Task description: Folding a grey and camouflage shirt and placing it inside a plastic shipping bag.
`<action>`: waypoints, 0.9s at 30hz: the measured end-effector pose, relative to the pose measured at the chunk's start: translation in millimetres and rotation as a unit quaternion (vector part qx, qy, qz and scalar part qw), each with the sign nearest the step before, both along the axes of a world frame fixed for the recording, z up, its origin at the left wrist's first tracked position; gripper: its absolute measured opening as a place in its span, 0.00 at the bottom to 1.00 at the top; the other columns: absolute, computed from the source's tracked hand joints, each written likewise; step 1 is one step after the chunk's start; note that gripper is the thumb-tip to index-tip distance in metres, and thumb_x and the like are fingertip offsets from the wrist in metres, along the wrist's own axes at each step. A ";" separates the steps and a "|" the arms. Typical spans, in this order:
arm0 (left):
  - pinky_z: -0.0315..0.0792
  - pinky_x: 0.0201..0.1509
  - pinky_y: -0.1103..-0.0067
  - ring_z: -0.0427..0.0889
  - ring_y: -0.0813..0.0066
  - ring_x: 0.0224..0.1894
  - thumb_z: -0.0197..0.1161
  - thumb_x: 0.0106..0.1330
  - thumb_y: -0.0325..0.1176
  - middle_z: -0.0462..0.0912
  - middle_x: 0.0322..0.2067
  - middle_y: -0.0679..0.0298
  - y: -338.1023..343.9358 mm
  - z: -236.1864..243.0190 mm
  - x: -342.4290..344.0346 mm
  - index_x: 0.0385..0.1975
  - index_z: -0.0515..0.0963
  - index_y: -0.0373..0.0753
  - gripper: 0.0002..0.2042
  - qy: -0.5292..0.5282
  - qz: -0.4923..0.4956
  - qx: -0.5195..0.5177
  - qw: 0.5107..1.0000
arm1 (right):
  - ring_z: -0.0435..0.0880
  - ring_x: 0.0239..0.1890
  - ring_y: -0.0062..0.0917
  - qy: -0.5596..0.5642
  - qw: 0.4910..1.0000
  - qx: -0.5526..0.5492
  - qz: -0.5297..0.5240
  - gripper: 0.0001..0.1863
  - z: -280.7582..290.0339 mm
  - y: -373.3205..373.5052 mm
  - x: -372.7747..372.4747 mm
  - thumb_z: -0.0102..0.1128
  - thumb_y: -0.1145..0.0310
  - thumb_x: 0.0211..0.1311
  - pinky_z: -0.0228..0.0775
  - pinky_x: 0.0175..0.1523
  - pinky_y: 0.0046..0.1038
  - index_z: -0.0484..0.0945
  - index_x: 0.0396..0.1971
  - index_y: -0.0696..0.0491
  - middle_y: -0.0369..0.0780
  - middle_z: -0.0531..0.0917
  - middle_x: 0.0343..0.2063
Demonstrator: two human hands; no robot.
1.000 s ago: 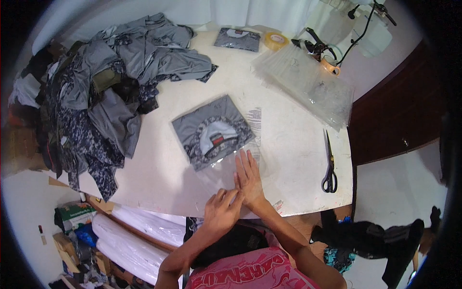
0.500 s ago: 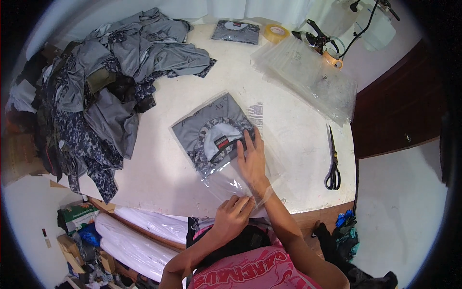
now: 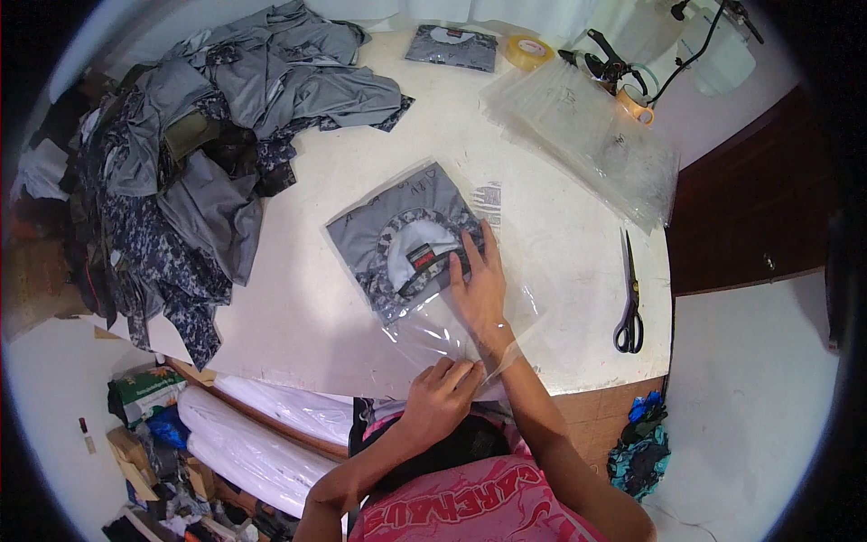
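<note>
A folded grey T-shirt with a camouflage-trimmed neckline lies in a clear plastic bag, tilted on the table. My right hand rests with spread fingers on the shirt's right side by the collar. The bag's loose film surrounds that wrist, and the hand seems to be inside its mouth. Closer to my body, my left hand has its fingers pinched together on the film at the bag's near edge.
Grey and camouflage garments are heaped at the left. Further back lie another bagged shirt, a tape roll and a stack of clear bags. Black-handled scissors lie near the table's right edge. White wrapped rolls sit below.
The view has shifted slightly. Both hands keep nearly the same place on the bag and shirt. A black shape at the lower right has gone out of view.
</note>
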State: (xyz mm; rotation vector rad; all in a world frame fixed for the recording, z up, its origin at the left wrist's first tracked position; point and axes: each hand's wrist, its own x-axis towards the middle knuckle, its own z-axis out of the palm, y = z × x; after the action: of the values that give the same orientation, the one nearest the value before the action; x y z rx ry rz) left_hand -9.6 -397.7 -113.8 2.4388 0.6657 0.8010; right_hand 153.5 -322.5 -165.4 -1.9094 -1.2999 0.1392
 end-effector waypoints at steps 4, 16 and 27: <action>0.77 0.32 0.74 0.80 0.66 0.33 0.68 0.48 0.19 0.79 0.35 0.62 1.9 2.7 1.0 0.39 0.82 0.32 0.15 -0.015 0.000 -0.001 1.000 | 0.71 0.63 0.50 -0.019 1.000 -0.022 -0.004 0.22 7.2 5.8 2.8 0.56 0.63 0.67 0.67 0.64 0.39 0.76 0.56 0.60 0.53 0.68 0.64; 0.77 0.32 0.74 0.80 0.67 0.32 0.69 0.48 0.18 0.80 0.34 0.63 1.5 8.0 0.9 0.37 0.82 0.32 0.14 -0.038 0.002 -0.004 0.999 | 0.80 0.52 0.48 0.137 0.990 0.006 -0.019 0.27 8.7 4.8 -1.3 0.55 0.62 0.66 0.75 0.52 0.39 0.70 0.58 0.66 0.53 0.70 0.61; 0.77 0.32 0.74 0.80 0.66 0.32 0.68 0.47 0.19 0.80 0.34 0.62 -4.7 9.4 -8.5 0.36 0.82 0.34 0.14 -0.022 0.017 -0.008 1.000 | 0.73 0.60 0.53 0.078 0.996 -0.053 -0.001 0.34 23.5 -23.2 -8.6 0.56 0.63 0.66 0.73 0.58 0.37 0.61 0.64 0.69 0.58 0.58 0.69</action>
State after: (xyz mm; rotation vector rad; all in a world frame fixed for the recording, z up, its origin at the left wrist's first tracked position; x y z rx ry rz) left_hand -18.1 -402.4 -104.4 2.3950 0.6972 0.8575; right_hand 144.9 -345.7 -141.9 -1.9467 -1.2049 0.3557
